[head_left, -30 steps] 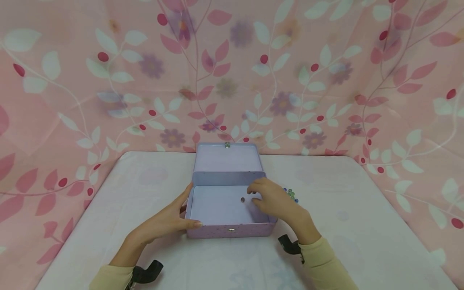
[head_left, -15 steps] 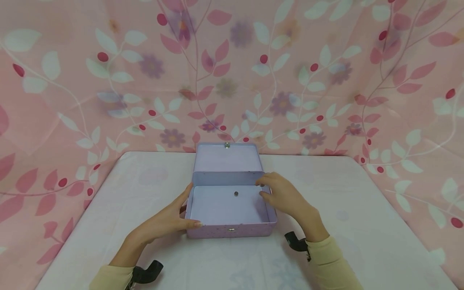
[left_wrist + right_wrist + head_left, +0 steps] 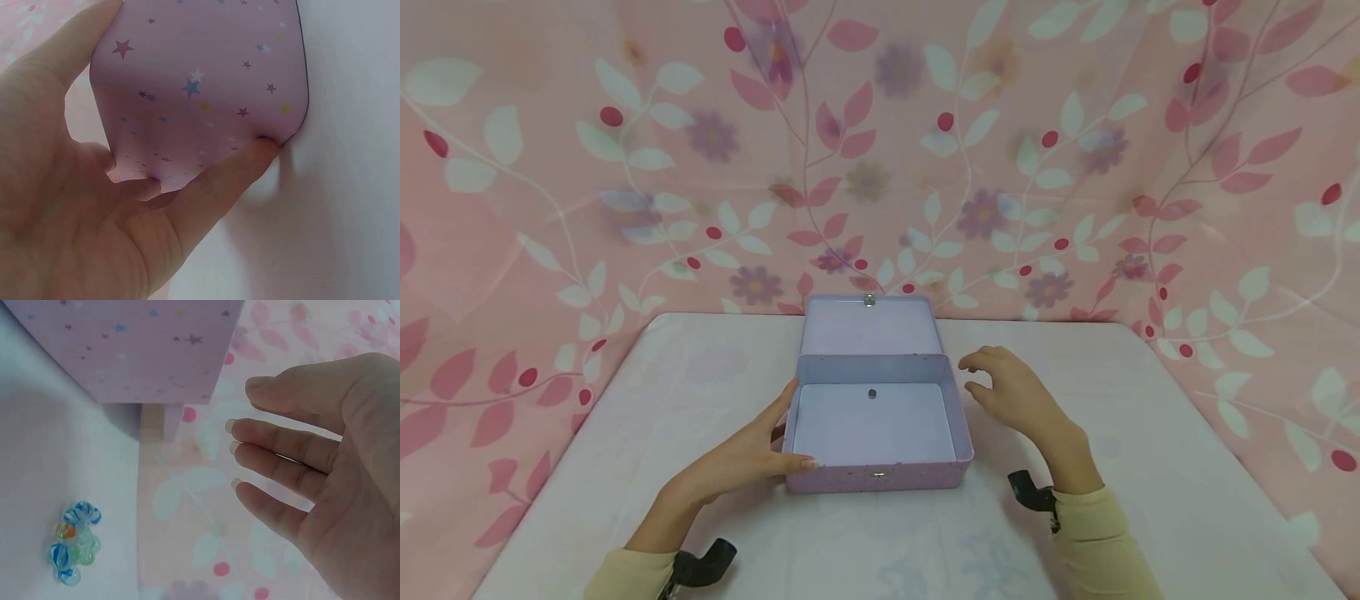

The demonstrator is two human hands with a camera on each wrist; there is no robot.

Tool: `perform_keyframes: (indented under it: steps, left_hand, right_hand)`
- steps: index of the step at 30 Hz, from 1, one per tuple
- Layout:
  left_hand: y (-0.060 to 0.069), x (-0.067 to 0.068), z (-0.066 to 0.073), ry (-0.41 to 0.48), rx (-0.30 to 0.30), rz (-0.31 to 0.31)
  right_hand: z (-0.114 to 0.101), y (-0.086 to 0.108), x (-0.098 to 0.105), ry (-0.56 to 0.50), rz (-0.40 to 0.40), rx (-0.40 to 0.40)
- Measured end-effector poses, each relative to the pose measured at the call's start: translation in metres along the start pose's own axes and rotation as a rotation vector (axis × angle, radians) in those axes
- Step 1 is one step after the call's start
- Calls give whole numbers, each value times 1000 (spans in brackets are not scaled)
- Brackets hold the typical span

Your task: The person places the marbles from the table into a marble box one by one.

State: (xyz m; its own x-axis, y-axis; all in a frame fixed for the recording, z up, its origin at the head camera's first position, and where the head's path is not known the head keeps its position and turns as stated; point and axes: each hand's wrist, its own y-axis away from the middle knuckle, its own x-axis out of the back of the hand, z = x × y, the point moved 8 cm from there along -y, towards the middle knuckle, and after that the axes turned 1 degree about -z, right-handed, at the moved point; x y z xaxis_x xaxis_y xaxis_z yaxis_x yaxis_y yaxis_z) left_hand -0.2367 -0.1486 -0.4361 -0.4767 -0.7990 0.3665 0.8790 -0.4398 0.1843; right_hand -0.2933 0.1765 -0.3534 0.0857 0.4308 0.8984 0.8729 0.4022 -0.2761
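Note:
A lilac tin box (image 3: 880,477) with star prints stands with its lid (image 3: 872,327) tipped back; one small dark marble (image 3: 872,393) lies on its pale floor. My left hand (image 3: 737,454) grips the box's left side, thumb on the front rim; in the left wrist view the left hand (image 3: 125,187) has its fingers round the starred wall (image 3: 187,81). Just right of the box, my right hand (image 3: 1018,396) is raised with loosely bent fingers and nothing visible in them. The right wrist view shows that hand (image 3: 325,450) near several glass marbles (image 3: 75,544).
A white cloth (image 3: 1150,500) covers the table. Behind it hangs a pink curtain (image 3: 880,167) with leaves and flowers. In the head view the right hand and forearm hide the spot where the marbles lie.
My right hand has moved from over the box to the right, outside its rim. The dark marble has rolled back and left across the box floor. My left hand stays in place.

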Motion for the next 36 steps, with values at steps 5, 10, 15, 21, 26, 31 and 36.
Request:
perform_keyframes:
  steps: [5, 10, 15, 21, 26, 31, 36]
  left_hand:
    - [0, -1, 1, -9, -21, -6]
    - [1, -1, 2, -5, -25, -9]
    - [1, -1, 2, -2, -24, -12]
    - [1, -1, 1, -15, -23, -10]
    - [0, 0, 2, -13, -22, -9]
    - [0, 1, 0, -6, -8, 6]
    - [-1, 1, -1, -22, -27, 1]
  right_hand:
    - [8, 1, 3, -9, -11, -22]
    - [18, 3, 5, -12, -27, -49]
    - [32, 5, 4, -11, -58, -94]
    - [48, 10, 3, -16, -108, -137]
    - [61, 14, 0, 16, -162, -182]
    - [73, 16, -5, 56, -218, -232]
    - [86, 22, -15, 75, -302, -296]
